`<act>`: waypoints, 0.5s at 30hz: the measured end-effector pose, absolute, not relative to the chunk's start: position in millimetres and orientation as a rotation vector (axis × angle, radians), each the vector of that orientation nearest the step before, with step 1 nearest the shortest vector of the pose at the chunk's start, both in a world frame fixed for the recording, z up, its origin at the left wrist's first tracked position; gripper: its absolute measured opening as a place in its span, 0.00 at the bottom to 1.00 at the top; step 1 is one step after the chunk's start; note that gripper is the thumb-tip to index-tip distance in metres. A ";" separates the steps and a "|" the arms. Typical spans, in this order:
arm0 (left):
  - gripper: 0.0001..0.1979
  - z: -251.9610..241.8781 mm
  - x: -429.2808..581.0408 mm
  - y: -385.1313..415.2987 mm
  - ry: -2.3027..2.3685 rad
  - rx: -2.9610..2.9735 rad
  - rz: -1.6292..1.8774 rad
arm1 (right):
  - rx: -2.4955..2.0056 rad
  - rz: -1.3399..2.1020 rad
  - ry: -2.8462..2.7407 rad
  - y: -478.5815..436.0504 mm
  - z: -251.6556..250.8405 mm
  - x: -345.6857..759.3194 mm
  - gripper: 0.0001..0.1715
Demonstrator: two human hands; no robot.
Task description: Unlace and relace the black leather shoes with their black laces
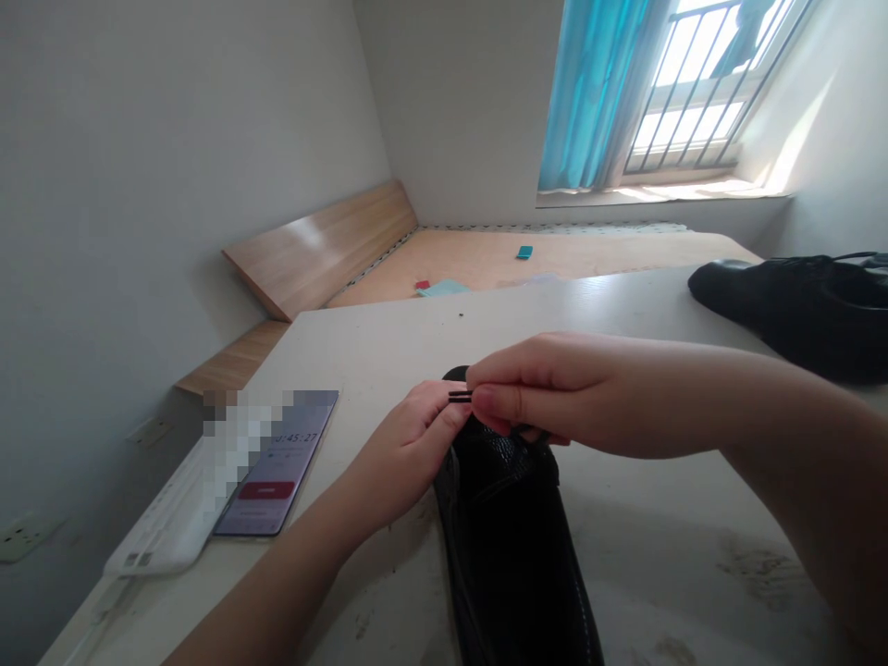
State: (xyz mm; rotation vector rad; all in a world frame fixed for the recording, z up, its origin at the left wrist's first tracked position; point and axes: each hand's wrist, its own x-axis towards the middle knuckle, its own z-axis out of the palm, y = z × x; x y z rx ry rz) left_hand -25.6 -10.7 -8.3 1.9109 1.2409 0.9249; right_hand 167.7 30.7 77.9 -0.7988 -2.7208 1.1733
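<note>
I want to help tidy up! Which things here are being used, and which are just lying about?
Being used:
left hand
right hand
black lace
black leather shoe

Just lying about:
other black shoe
phone

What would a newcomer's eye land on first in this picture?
Centre frame, a right hand pinches a thin black lace beside the left hand, above a black grained-leather shoe on a white table. At upper right are a second black leather shoe and a bright blue curtain beside a barred window.
</note>
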 end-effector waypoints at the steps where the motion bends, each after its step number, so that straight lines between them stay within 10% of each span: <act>1: 0.18 -8.6 -25.0 -11.1 1.228 1.917 0.922 | -0.801 1.165 -2.725 30.1 78.5 168.1 0.20; 15: 0.17 -7.1 -25.3 -15.1 1.046 1.708 1.026 | -0.827 1.022 -2.736 40.1 75.0 171.8 0.20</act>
